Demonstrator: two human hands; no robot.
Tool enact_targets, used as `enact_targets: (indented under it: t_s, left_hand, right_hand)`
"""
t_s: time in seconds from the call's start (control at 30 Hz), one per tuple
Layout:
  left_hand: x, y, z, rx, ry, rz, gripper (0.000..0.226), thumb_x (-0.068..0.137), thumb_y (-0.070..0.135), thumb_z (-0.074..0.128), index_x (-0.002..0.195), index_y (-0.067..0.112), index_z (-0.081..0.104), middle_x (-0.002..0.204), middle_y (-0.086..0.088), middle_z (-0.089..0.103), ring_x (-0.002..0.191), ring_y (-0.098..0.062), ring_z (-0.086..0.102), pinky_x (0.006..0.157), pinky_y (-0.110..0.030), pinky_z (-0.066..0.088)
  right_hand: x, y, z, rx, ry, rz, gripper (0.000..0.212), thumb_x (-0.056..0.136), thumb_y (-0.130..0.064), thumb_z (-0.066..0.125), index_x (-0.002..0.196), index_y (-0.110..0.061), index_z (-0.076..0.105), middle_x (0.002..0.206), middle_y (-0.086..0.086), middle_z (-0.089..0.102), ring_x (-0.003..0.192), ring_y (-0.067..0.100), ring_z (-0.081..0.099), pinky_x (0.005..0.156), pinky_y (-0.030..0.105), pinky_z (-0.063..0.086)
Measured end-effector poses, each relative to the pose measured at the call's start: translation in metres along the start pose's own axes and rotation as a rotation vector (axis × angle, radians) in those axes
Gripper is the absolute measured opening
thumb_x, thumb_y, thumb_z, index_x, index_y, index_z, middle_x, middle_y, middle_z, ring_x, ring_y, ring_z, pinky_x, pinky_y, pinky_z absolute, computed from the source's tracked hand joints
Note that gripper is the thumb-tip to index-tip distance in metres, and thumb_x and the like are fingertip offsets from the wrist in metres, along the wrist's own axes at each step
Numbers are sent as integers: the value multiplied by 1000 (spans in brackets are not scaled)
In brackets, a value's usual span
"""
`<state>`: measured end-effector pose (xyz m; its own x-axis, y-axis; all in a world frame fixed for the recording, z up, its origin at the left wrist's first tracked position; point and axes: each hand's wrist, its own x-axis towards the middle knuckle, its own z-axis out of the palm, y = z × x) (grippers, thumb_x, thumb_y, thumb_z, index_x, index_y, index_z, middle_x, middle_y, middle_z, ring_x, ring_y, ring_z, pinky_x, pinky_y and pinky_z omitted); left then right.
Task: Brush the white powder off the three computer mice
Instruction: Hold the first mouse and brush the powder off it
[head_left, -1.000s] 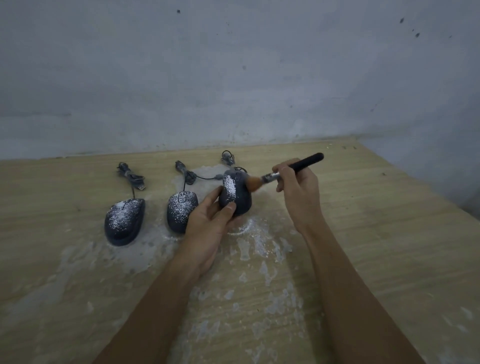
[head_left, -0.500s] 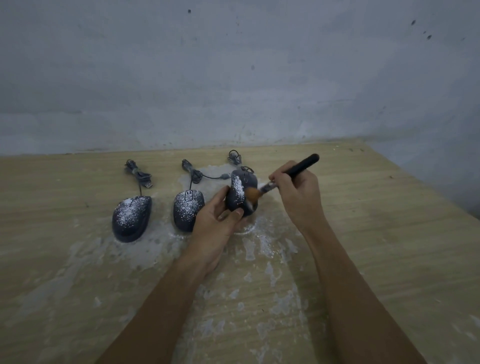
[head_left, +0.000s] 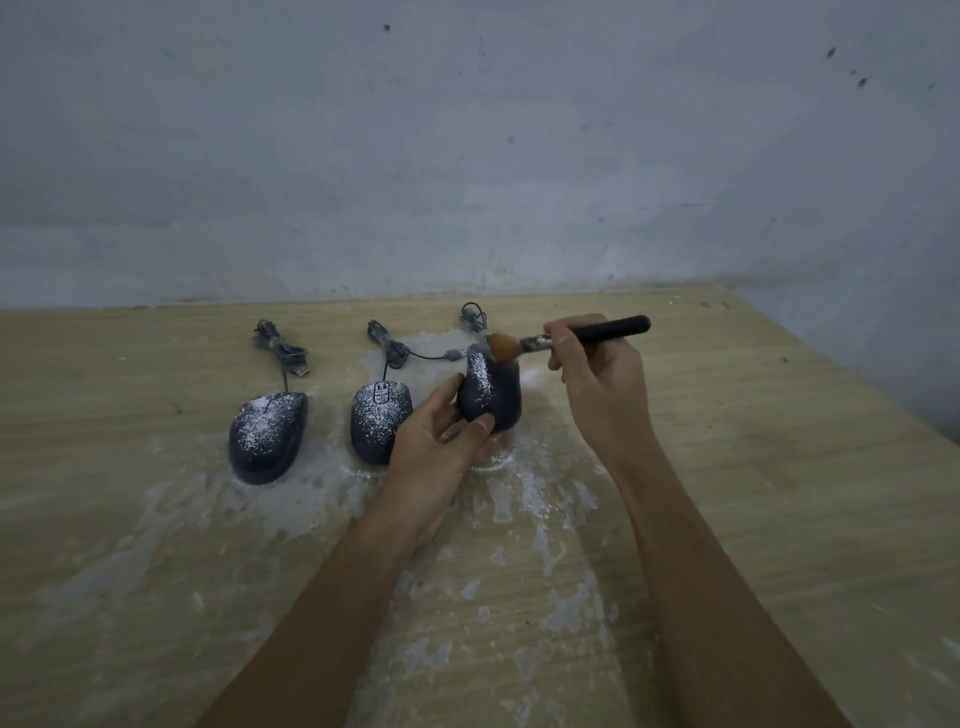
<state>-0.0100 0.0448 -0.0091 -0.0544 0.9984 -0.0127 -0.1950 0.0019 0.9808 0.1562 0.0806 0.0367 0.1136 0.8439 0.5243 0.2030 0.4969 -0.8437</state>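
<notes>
Right mouse (head_left: 493, 395) in left fingers (head_left: 451, 395) — brush (head_left: 571, 340) atop

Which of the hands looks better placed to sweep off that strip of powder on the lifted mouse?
The right hand. It already grips the brush, bristles at the tilted mouse top beside the powder strip. The left hand is occupied propping that mouse up.

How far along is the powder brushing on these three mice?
Nothing finished yet. In hand: the left hand tilts the right mouse while the right hand works the brush over it; powder remains on its left side. Left: the middle mouse and left mouse, both dusted.
</notes>
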Motion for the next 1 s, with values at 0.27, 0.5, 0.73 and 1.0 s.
enact_targets:
  t_s: [0.27,0.5,0.73,1.0]
  left_hand:
    - [0,-2,-1,11,-3,5,61,89,4,69,143,25,50,121,11,71,116,-13,66,103,-42,51]
    - [-3,0,-1,57,-15,21,62,91,4,67,146,24,46,130,6,66,121,-13,62,105,-42,49]
    - [-7,5,2,51,-51,15,64,92,-1,64,149,18,43,137,-4,62,123,-19,61,105,-43,49]
    - [-9,7,1,70,-108,-2,63,93,-1,62,150,18,42,136,-3,63,121,-18,63,104,-41,50]
  right_hand:
    - [-1,-1,-1,46,12,-18,15,89,-21,55,78,-24,65,55,-12,48,50,8,39,48,25,33]
    - [0,-1,3,-23,75,-34,14,93,-20,55,84,-24,64,62,-16,56,55,2,48,53,19,38]
    - [1,-1,10,-23,53,-91,13,102,-21,58,100,-29,68,78,-19,69,76,5,67,68,22,52]
    - [2,4,11,-69,-36,-27,12,102,-22,61,102,-28,70,82,-15,72,81,4,70,68,22,53]
